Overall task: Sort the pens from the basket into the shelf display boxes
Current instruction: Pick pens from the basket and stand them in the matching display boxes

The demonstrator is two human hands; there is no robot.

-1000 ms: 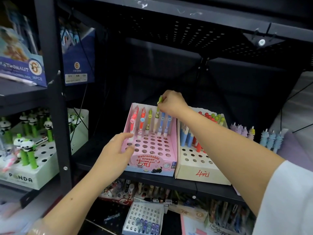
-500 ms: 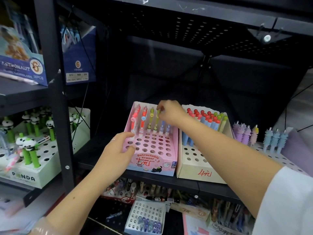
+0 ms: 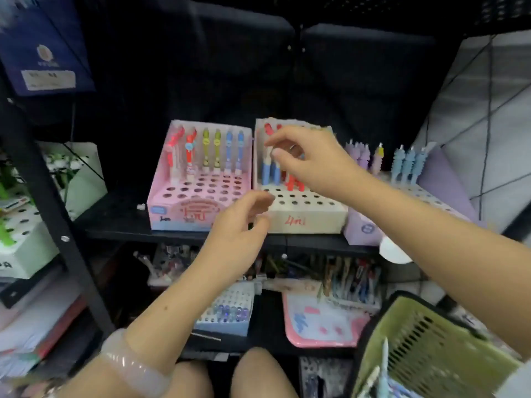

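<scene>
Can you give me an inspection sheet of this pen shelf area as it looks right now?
Surface: black shelf, boxes on it.
Job's things: pink display box with pens in back row; cream display box beside it; green basket lower right.
Clutter: purple display box; loose pens on shelf below.
Grippers: left hand loosely curled, holds nothing; right hand over cream box, fingers empty.
Cables: nothing seen.
Surroundings: blue carton upper left.
</scene>
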